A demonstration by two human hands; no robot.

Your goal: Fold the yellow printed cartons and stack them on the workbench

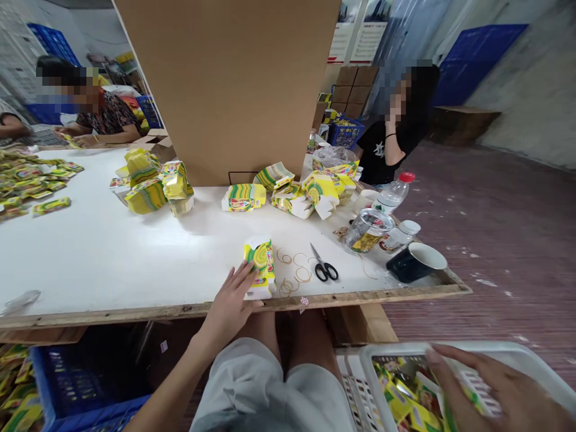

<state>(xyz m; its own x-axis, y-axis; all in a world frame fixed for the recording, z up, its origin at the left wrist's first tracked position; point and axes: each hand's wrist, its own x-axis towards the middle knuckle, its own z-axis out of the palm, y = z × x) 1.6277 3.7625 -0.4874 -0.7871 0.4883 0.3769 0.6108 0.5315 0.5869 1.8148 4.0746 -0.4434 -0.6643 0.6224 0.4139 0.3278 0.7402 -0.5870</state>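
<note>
A yellow and green printed carton lies near the table's front edge, its white flaps showing at the ends. My left hand rests on its left side, fingers stretched out flat over it. At the lower right, my right hand is over a white plastic basket, blurred by motion. Between its thumb and fingers is a small printed packet, white with green and pink marks, partly hidden. Several yellow packets lie in the basket.
Black-handled scissors and rubber bands lie right of the carton. A dark mug, jar and bottles stand at the right edge. Cartons sit before a tall cardboard sheet. A blue crate stands lower left. Two people sit beyond.
</note>
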